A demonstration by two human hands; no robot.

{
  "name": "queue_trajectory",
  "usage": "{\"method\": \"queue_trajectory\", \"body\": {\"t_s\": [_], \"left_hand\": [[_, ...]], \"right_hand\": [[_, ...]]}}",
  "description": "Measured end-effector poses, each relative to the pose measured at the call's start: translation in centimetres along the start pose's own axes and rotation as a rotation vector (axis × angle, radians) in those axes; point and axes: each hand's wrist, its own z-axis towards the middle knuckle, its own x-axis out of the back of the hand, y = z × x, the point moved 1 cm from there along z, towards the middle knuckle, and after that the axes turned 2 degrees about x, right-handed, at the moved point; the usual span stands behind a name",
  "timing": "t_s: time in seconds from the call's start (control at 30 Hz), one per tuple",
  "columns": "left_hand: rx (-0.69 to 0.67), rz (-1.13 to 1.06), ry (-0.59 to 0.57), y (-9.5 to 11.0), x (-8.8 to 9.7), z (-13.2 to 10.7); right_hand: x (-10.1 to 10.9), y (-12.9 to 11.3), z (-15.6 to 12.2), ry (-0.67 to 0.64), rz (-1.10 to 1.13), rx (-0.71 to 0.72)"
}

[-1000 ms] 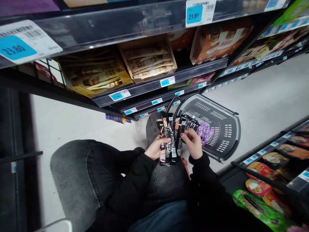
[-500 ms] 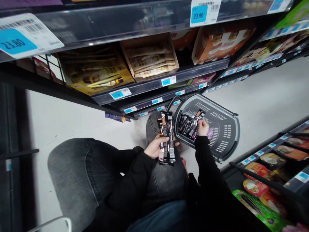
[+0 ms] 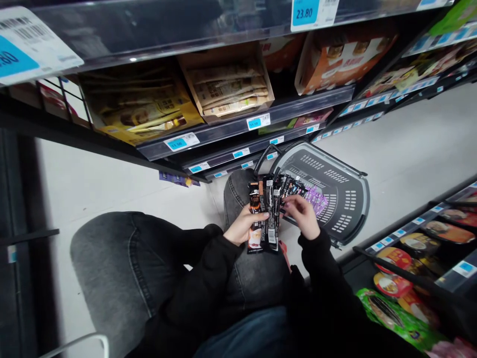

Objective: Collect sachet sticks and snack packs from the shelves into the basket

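Note:
My left hand [image 3: 242, 223] is closed round a small fan of slim black packets [image 3: 264, 219], held upright above my knee, with the thumb across their front. Orange and white prints and barcodes show on them. At the right edge of this fan, my right hand [image 3: 303, 216] has its fingertips pinched on a black packet [image 3: 276, 219]; the fingers partly cover it. Behind that hand stands a grey shopping basket [image 3: 350, 174] on the floor. More black packets and purple packets [image 3: 316, 200] lie inside it.
A shelf rack [image 3: 216, 124] rises in front, carrying yellow packs [image 3: 145, 107], an open carton [image 3: 231, 89] of sticks and an orange box [image 3: 350, 59]. Another shelf [image 3: 410, 223] at the right holds round tubs and a green bag [image 3: 395, 318]. My bent knees are below.
My right hand has come left out of the basket to the packets in my left hand. The fan there is wider, and fewer black packets show in the basket.

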Motion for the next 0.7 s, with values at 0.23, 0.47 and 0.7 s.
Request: {"method": "queue_trajectory", "body": {"t_s": [0.23,0.47,0.7], "left_hand": [[-0.022,0.010,0.061,0.0,0.2,-0.3],[0.012,-0.092,0.004,0.1,0.5,-0.4],[0.039,-0.085,-0.006,0.3,0.5,-0.5]], "right_hand": [[-2.8,-1.3,-2.2,0.075,-0.011,0.002],[0.3,-1.6,-2.5,0.422,0.058,0.008],[6.7,2.7,2.7,0.642,0.083,0.056]]}}
